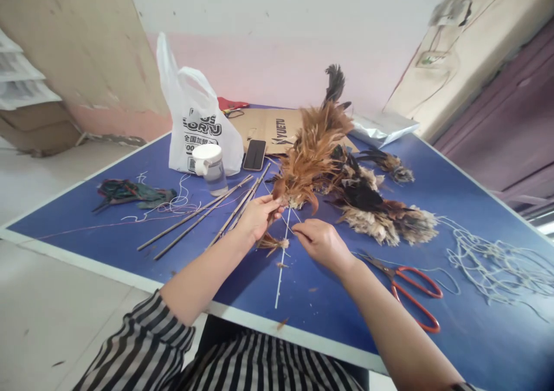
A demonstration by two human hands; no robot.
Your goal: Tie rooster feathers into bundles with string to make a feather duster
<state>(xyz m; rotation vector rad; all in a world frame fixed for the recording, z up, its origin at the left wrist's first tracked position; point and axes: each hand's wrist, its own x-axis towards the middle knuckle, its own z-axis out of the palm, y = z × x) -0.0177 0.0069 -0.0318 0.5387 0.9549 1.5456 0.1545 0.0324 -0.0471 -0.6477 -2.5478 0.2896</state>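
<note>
My left hand is closed on the lower end of a bundle of brown feathers, which fans up and away over the middle of the blue table. Just to the right, my right hand is pinched on a thin string that runs toward the base of the bundle. A small tuft of feathers lies on the table under my hands. Dark and cream feather bunches rest right of the bundle. Red-handled scissors lie open at the right of my right hand.
Thin sticks lie left of my hands. Behind them stand a lidded plastic jug and a white bag, with a phone beside them. Tangled pale string spreads at the right, and dark green material lies at the left.
</note>
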